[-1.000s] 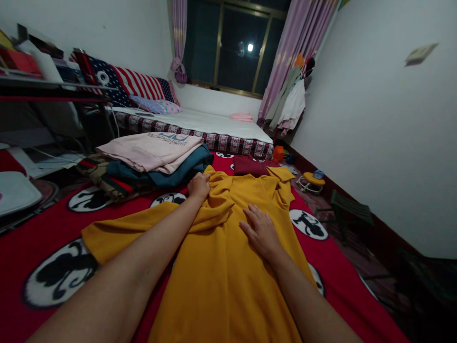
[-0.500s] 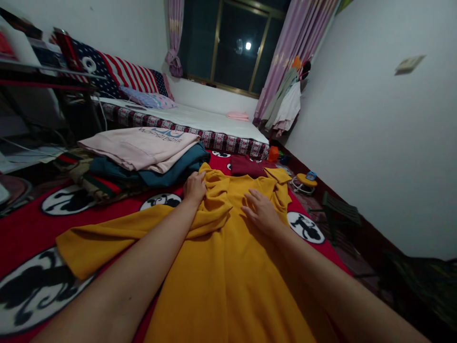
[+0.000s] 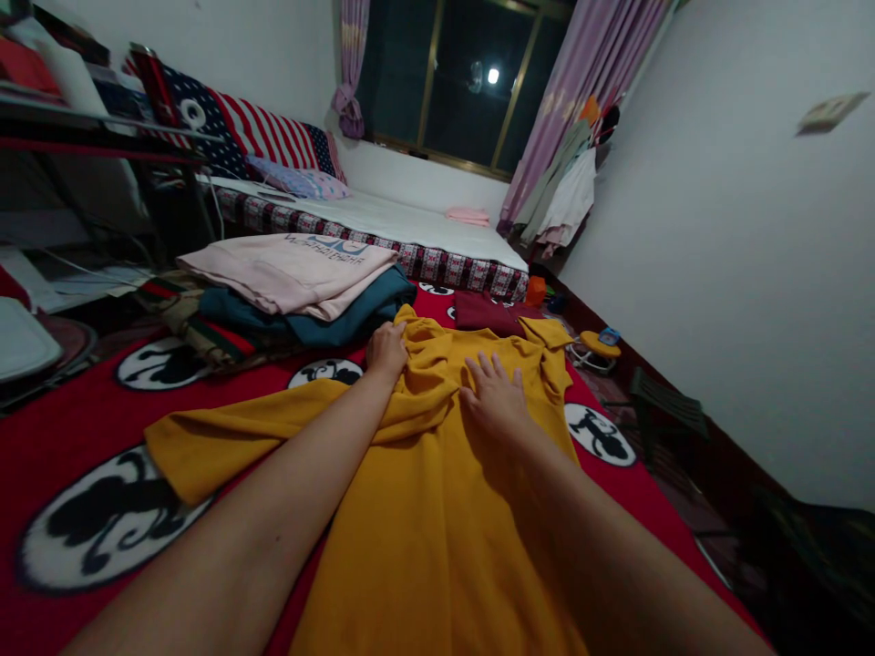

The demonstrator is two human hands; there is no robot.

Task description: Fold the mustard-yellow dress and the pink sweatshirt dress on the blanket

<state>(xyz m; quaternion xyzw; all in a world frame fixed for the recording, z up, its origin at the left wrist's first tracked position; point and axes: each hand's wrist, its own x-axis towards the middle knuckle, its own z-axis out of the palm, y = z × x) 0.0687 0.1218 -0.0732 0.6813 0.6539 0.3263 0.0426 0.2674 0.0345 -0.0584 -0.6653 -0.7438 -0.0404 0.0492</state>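
hands (image 3: pixel 497 396) on yellow garment (image 3: pixel 410 547); lower end cut off

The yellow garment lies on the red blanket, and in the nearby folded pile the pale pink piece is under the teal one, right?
Not quite: the head view shows the pale pink piece atop the teal one. The yellow garment does lie on the red blanket.

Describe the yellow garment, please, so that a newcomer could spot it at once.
On the red blanket with white circles lies the yellow garment. The left hand grips its bunched upper part; the right hand is spread over it. Unlike the folded pile and folded dark red garment nearby, it lies largely spread out.
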